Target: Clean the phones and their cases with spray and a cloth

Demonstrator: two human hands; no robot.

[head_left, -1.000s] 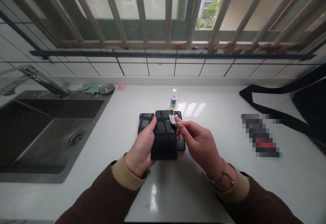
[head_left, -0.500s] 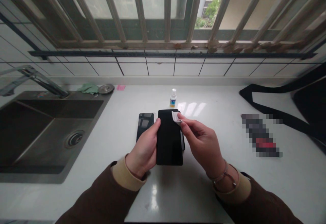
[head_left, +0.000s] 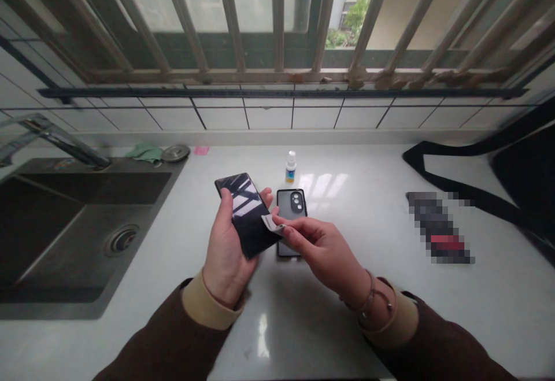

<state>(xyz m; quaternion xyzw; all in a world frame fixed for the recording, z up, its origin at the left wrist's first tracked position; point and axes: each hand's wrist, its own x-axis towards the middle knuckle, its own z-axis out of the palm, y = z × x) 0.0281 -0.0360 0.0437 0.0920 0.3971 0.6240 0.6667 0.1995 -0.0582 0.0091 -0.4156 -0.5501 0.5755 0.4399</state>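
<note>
My left hand (head_left: 228,248) grips a black smartphone (head_left: 254,222), its glossy screen tilted and reflecting the window bars. Between the thumb and fingers of my right hand (head_left: 323,248) is a small folded pale grey cloth (head_left: 273,225), pressed to the phone's lower right edge. Behind my right fingers, a grey phone case (head_left: 286,202) with a black rim and a camera section lies on the counter, partly covered. A small white-capped spray bottle (head_left: 290,168) with a blue and yellow label stands upright just beyond it.
To the left is a dark sink (head_left: 91,242) with a chrome faucet (head_left: 69,141). A green cloth (head_left: 145,152), a metal drain lid (head_left: 176,152) and a pink piece (head_left: 202,150) lie along the back. At right are a black strap (head_left: 459,181) and a blurred-out dark item (head_left: 440,228).
The held phone has turned, tilted and shifted left, and its screen now catches reflections. The cloth has moved from its top right to its lower right edge. The case has come into view.
</note>
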